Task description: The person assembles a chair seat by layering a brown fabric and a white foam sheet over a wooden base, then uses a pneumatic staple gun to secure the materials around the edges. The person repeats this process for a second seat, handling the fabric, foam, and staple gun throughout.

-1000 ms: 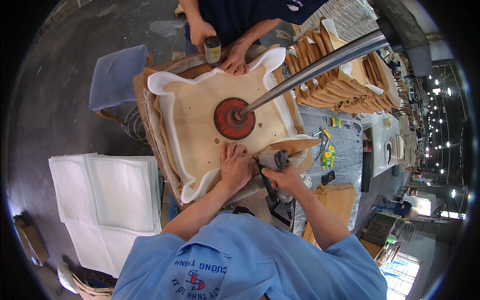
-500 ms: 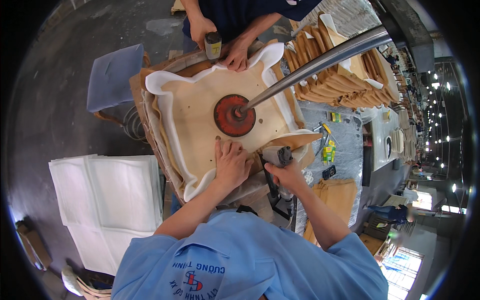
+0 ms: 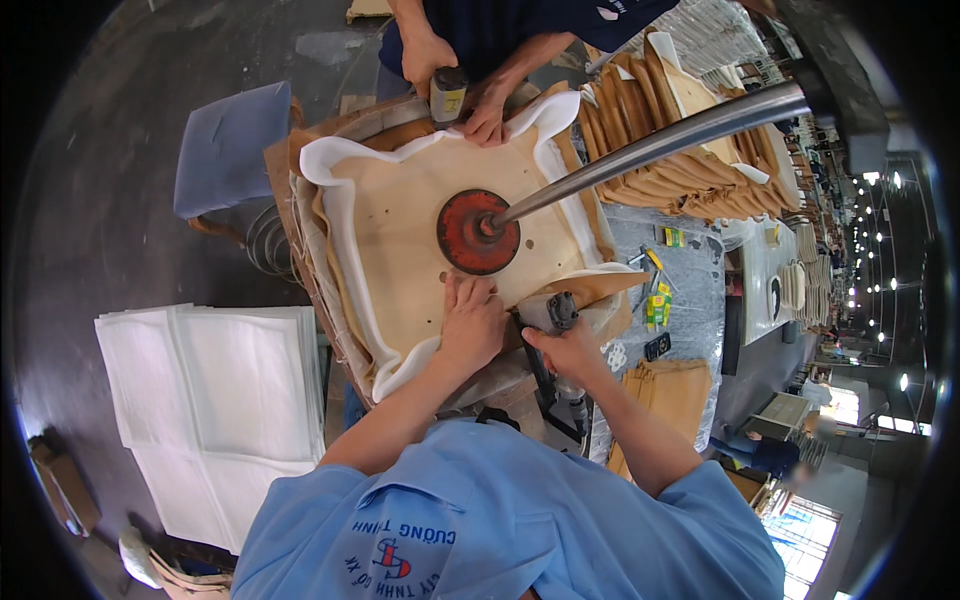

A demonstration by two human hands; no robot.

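Note:
A wooden seat panel with white foam and a tan cover around its edges lies in front of me. A red round pad on a metal rod presses on its middle. My left hand rests over the near edge, fingers bent and pressed together on the panel; what lies under them is hidden. My right hand is closed around a staple gun, its nose at the panel's near edge. Across from me, another person's hand grips a second staple gun and their other hand touches the far edge.
Stacked tan covered pieces stand at the back right. The plastic-covered table holds small yellow-green boxes and tan sheets. White foam sheets lie left, near a blue cushioned chair.
My left hand's fingers have drawn in closer together on the panel. The staple gun in my right hand has shifted slightly left toward that hand. The whole view has shifted slightly.

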